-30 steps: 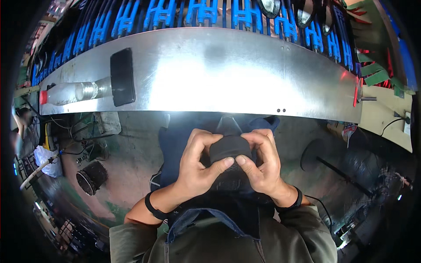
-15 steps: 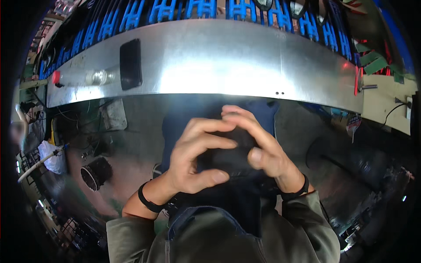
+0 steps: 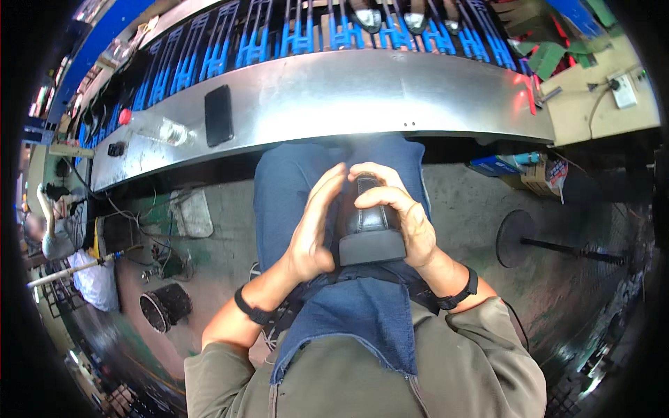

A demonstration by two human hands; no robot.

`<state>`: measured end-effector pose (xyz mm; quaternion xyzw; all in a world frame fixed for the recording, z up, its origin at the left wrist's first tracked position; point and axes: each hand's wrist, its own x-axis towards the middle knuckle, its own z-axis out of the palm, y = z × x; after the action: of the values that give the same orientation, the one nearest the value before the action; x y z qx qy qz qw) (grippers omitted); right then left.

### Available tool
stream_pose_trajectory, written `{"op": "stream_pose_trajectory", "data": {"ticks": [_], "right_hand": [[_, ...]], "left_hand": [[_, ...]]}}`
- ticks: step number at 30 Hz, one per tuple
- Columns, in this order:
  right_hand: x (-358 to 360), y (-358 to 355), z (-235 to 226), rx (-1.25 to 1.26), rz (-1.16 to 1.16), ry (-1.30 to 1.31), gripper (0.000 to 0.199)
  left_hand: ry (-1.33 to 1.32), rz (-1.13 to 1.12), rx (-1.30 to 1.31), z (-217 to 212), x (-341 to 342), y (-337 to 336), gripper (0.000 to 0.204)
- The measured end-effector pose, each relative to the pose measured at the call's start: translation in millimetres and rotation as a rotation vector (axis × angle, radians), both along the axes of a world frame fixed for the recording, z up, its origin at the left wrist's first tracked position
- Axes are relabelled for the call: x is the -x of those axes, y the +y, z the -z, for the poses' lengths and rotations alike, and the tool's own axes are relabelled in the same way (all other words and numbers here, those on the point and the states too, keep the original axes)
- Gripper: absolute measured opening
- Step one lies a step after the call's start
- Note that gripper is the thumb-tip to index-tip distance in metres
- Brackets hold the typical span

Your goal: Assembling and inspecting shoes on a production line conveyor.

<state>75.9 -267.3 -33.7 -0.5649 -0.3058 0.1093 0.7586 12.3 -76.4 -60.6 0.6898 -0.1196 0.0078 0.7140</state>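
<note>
A black leather shoe (image 3: 373,221) with visible stitching and a thick dark sole is held above my lap, its heel end toward me. My right hand (image 3: 417,230) wraps round the shoe's right side, with fingers curled over the far part. Beside the shoe's left side is my left hand (image 3: 312,233), flat with fingers stretched and close together; whether it touches the leather I cannot tell. A dark blue apron (image 3: 341,306) covers my front under the shoe.
Ahead runs a metal ledge (image 3: 306,97) bearing a black phone (image 3: 219,115) and a clear bottle (image 3: 164,130). Beyond it stand blue-pronged racks (image 3: 254,45) with several shoes. A black bucket (image 3: 166,306) sits on the floor at left, a round-based stand (image 3: 516,238) at right.
My left hand has straightened from a curved grasp to flat. The shoe, blurred and dark before, now shows clearly with its heel toward me. The view has shifted.
</note>
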Motion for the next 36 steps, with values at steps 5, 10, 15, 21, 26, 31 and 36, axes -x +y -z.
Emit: {"op": "stream_pose_trajectory", "data": {"ticks": [5, 10, 15, 21, 26, 31, 36], "right_hand": [[6, 11, -14, -0.107, 0.12, 0.119, 0.087], [-45, -1, -21, -0.355, 0.255, 0.381, 0.055], [-58, 42, -24, -0.076, 0.005, 0.483, 0.079], [-35, 5, -13, 0.13, -0.109, 0.012, 0.087], [-34, -2, -7, 0.14, 0.054, 0.041, 0.075], [-43, 1, 11, 0.211, 0.149, 0.006, 0.06], [-43, 11, 31, 0.256, 0.304, 0.029, 0.056]], "left_hand": [[0.382, 0.168, -0.17, 40, 21, -2, 0.129], [-0.735, -0.002, -0.545, -56, -39, 20, 0.122], [0.191, -0.421, 0.589, -19, -35, 61, 0.11], [0.077, -0.326, 0.052, -47, -12, -16, 0.096], [-0.123, -0.33, -0.291, -31, -38, -7, 0.081], [0.017, -0.26, -0.096, -21, -58, -18, 0.071], [-0.012, -0.377, -0.162, -6, -66, -26, 0.065]]}}
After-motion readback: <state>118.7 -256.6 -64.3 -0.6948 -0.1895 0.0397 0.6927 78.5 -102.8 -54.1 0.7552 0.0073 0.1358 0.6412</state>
